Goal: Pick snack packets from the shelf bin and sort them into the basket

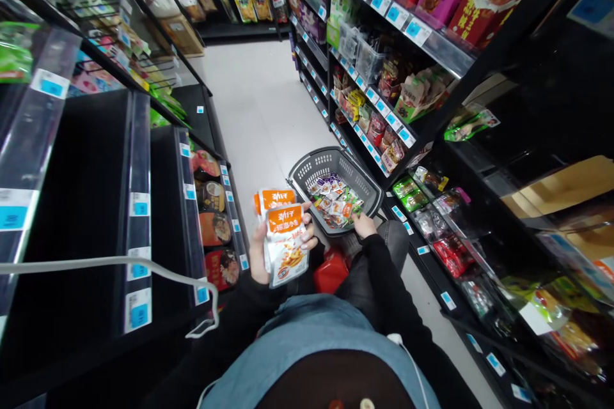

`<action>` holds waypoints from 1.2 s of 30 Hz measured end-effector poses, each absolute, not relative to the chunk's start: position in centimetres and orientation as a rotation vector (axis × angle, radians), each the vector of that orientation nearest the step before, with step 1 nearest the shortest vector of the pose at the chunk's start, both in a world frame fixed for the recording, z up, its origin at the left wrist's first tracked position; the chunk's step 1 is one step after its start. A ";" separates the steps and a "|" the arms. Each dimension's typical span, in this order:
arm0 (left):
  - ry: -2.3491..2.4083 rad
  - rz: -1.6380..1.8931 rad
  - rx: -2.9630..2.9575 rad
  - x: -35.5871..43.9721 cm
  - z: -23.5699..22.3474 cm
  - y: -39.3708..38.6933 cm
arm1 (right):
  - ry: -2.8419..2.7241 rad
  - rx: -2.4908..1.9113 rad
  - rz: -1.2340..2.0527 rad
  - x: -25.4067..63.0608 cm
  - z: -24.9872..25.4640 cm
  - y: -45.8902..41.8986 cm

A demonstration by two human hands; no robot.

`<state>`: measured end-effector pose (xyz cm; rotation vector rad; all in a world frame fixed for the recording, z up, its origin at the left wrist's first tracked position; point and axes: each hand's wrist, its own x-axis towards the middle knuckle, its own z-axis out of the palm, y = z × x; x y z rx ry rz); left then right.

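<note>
My left hand (261,249) is closed around orange-and-white snack packets (286,246), at least two of them overlapping, held upright with their printed fronts toward me. To their right stands a grey plastic basket (367,176) on the floor. Small snack packets (330,201) in white, orange, purple and green lie loose in it. My right hand (364,226) reaches over the basket's near right rim, fingers curled together at the packets by a green one. What those fingers hold, if anything, is too small to make out.
Black shelves with price tags (140,204) run along the left, and packed snack shelves (398,115) rise on the right. A white cable (158,265) crosses the left side. A red object (330,270) sits between my legs. The pale floor aisle (244,96) leads to a far shelf.
</note>
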<state>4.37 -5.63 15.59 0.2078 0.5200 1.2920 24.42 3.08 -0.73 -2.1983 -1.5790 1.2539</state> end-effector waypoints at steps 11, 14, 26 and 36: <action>0.591 1.368 0.401 6.3 15.6 -5.7 | -1.485 -0.904 1.563 22.2 9.6 -3.5; 0.669 1.409 0.460 7.1 15.3 -5.6 | -1.502 -0.871 1.425 20.6 13.0 -5.5; 0.760 1.386 0.513 6.8 15.6 -5.7 | -1.267 -0.696 1.716 21.3 13.1 -6.5; 0.679 1.255 0.542 6.8 17.3 -6.2 | -0.531 -0.771 1.995 21.7 13.3 -6.1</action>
